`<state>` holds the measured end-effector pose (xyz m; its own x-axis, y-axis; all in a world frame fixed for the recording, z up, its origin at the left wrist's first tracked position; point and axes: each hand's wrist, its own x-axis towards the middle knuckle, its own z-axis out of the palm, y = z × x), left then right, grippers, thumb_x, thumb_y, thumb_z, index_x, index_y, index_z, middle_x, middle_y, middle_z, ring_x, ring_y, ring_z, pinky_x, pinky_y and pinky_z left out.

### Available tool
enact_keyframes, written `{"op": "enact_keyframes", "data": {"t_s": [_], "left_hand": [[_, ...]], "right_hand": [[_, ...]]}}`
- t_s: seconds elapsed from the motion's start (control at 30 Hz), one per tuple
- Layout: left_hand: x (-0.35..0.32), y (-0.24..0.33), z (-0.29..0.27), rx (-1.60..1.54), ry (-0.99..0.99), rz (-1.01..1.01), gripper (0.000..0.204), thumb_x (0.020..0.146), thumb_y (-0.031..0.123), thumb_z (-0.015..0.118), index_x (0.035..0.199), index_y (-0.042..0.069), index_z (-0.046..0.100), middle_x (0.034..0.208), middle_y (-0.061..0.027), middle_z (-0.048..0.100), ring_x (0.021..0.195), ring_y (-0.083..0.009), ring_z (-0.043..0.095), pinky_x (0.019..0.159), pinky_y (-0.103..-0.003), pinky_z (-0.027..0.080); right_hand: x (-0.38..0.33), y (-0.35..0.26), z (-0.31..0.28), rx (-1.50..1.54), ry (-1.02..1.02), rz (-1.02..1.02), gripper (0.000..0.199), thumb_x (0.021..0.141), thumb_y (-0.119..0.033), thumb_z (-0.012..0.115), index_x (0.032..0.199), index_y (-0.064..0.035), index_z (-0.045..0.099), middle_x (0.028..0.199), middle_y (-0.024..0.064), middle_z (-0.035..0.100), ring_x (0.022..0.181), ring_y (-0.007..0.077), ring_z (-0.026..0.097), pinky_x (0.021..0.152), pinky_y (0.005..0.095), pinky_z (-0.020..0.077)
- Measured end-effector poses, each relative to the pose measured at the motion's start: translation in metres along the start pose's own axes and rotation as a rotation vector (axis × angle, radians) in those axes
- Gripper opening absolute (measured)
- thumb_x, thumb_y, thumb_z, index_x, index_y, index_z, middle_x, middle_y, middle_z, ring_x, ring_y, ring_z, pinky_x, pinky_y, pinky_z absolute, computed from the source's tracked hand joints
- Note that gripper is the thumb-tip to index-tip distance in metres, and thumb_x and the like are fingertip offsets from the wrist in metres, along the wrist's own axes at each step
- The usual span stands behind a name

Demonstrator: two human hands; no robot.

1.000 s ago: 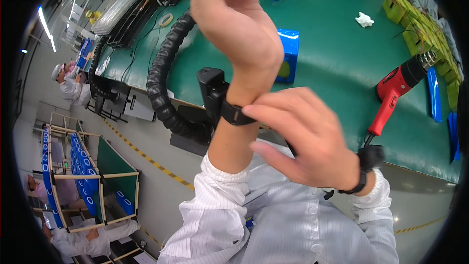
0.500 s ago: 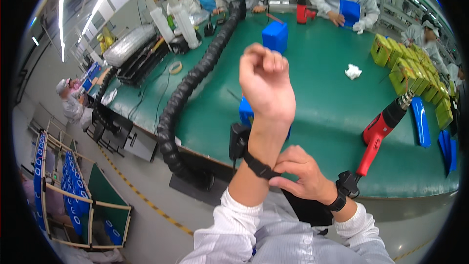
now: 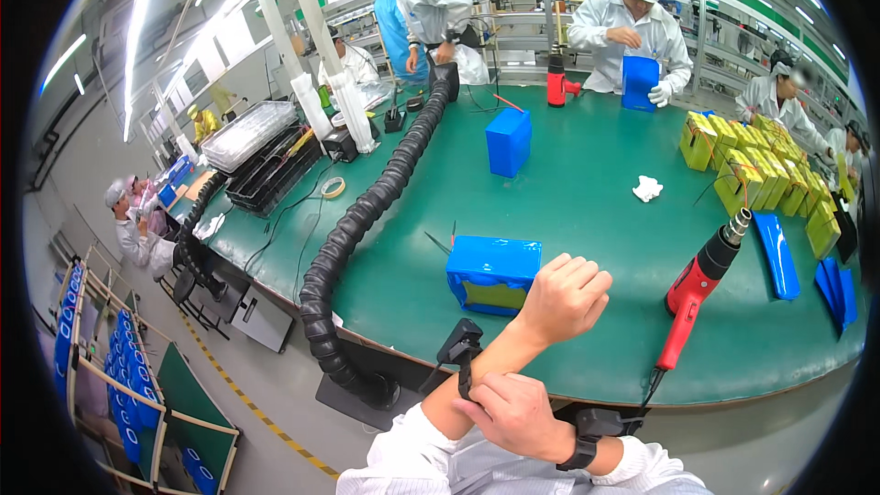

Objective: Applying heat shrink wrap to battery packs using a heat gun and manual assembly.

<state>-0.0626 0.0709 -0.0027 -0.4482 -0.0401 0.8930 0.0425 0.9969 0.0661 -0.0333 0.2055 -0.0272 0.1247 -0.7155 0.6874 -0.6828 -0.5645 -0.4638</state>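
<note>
My left hand is curled into a fist with nothing in it, raised over the near edge of the green table. My right hand pinches the black wrist strap with a small black device on my left forearm. A similar black band sits on my right wrist. Just beyond my fist lies a blue-wrapped block with a yellow-green end. A red heat gun lies to the right of it, nozzle pointing away.
A thick black corrugated hose runs along the table's left side. Farther back are an upright blue block, a white rag, yellow-green packs and blue sleeves. People in white coats work at the far side.
My left arm has dropped from close in front of the camera to low over the table edge. My right hand stays on the wrist strap. More of the table and room shows.
</note>
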Motion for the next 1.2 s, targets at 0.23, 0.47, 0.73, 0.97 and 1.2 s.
{"op": "enact_keyframes", "data": {"t_s": [0.23, 0.47, 0.73, 0.97, 1.2], "left_hand": [[0.035, -0.002, -0.07, -1.566, 0.835, -0.737, 0.018, 0.098, 0.006, 0.04, 0.082, 0.007, 0.048, 0.063, 0.0011, 0.033, 0.057, -0.0102, 0.034, 0.057, -0.028, 0.031], [0.027, 0.032, -0.106, -2.17, 1.062, -0.502, 0.019, 0.102, 0.008, 0.038, 0.084, 0.007, 0.045, 0.063, 0.0008, 0.032, 0.055, -0.0113, 0.031, 0.059, -0.028, 0.028], [-0.018, 0.06, -0.044, -0.201, 0.332, -0.065, 0.002, 0.086, 0.003, 0.057, 0.086, 0.003, 0.059, 0.071, -0.0075, 0.048, 0.062, -0.0221, 0.048, 0.054, -0.034, 0.037], [-0.028, 0.082, -0.045, -0.588, -0.078, -0.174, 0.008, 0.083, -0.001, 0.053, 0.088, 0.001, 0.06, 0.074, -0.0077, 0.052, 0.062, -0.0222, 0.05, 0.056, -0.034, 0.039], [-0.033, 0.077, -0.083, -2.134, 0.715, -0.9, 0.019, 0.101, 0.012, 0.039, 0.084, 0.007, 0.048, 0.064, -0.0024, 0.043, 0.059, -0.0134, 0.04, 0.062, -0.028, 0.034]], "right_hand": [[-0.043, 0.025, 0.023, 0.259, 0.15, 0.142, 0.016, 0.086, -0.016, 0.076, 0.086, -0.0038, 0.066, 0.097, 0.0085, 0.063, 0.088, 0.0284, 0.056, 0.076, 0.0373, 0.0472], [-0.06, 0.03, 0.032, 0.5, -0.018, 0.104, 0.02, 0.087, -0.02, 0.075, 0.085, -0.0035, 0.064, 0.097, 0.01, 0.064, 0.087, 0.0291, 0.053, 0.079, 0.0373, 0.0421], [-0.04, -0.05, -0.014, 0.501, -0.222, 0.27, 0.015, 0.091, -0.009, 0.07, 0.08, -0.001, 0.064, 0.063, 0.0188, 0.059, 0.054, 0.0349, 0.061, 0.05, 0.0401, 0.0461], [-0.059, -0.044, 0.007, 0.565, -0.295, 0.343, 0.013, 0.09, -0.008, 0.071, 0.082, 0.0009, 0.066, 0.069, 0.0199, 0.062, 0.06, 0.0348, 0.063, 0.055, 0.0367, 0.0468], [-0.094, -0.012, 0.0, 0.833, -0.356, 0.598, 0.025, 0.097, -0.016, 0.063, 0.087, 0.0047, 0.071, 0.063, 0.0084, 0.059, 0.056, 0.0164, 0.056, 0.056, 0.0293, 0.0448]]}}
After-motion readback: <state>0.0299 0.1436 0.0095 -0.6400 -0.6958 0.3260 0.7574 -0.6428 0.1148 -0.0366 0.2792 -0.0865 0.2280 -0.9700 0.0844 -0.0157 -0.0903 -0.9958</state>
